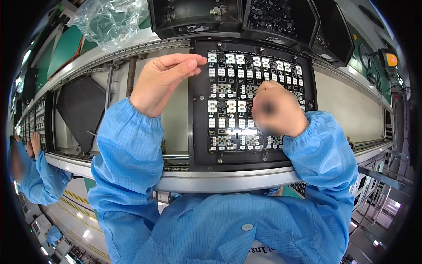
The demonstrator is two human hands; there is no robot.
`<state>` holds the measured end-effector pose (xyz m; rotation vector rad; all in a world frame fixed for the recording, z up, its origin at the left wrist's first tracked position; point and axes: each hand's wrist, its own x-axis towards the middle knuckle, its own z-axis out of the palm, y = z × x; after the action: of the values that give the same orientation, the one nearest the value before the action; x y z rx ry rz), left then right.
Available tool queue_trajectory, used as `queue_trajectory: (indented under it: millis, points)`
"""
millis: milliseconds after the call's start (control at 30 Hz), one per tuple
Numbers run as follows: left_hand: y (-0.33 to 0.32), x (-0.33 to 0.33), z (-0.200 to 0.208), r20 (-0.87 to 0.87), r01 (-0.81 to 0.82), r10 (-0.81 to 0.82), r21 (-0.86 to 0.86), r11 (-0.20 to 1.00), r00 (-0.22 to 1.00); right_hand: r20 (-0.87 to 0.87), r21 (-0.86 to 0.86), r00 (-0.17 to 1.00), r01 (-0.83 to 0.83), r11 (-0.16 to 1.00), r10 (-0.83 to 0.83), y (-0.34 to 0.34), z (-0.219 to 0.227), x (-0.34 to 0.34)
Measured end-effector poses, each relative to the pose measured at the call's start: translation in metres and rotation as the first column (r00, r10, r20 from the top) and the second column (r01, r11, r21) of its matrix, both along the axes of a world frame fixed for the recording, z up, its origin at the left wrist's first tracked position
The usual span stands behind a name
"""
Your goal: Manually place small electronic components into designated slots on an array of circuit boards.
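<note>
A black square carrier frame (pixel 198 132) lies across the line in front of me. Set in it are circuit boards (pixel 238 94) with rows of white connectors and small black parts. My left hand (pixel 169 80) hovers at the frame's upper left edge, thumb and fingertips pinched together. Anything between those fingertips is too small to make out. Over the right half of the boards, my right hand (pixel 279 109) is closed with its fingers curled. It covers several connectors, and its fingertips are mostly hidden. Part of that hand is blurred.
Beyond the frame stand black bins: one with a few metal parts (pixel 217 11), one full of small black parts (pixel 270 17), another (pixel 332 33) further right. A clear plastic bag (pixel 110 24) lies back left. A metal rail (pixel 228 181) runs nearest me. A co-worker's blue sleeve (pixel 44 180) shows left.
</note>
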<state>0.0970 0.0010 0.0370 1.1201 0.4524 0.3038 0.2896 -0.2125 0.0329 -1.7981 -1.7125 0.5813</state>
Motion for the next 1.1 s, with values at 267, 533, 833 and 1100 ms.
queue_trajectory:
  millis: [267, 533, 833, 1100]
  points:
    - [-0.021, 0.01, 0.009, 0.027, 0.038, -0.042, 0.121, 0.992, 0.999, 0.102, 0.127, 0.992, -0.086, 0.988, 0.073, 0.0, 0.013, 0.011]
    - [-0.083, 0.039, 0.008, 0.018, 0.115, -0.163, 0.636, 0.763, 0.986, 0.129, 0.316, 0.763, 0.575, 0.755, -0.634, 0.008, 0.06, 0.182]
    - [-0.087, 0.042, -0.006, -0.193, 0.217, -0.101, 0.813, 0.54, 0.976, 0.409, -0.086, 0.854, 0.388, 0.918, -0.323, 0.045, 0.022, 0.212]
    - [-0.087, 0.044, -0.009, -0.126, 0.167, -0.138, 0.924, 0.344, 0.982, 0.419, 0.16, 0.803, 0.394, 0.905, -0.423, 0.042, 0.02, 0.206]
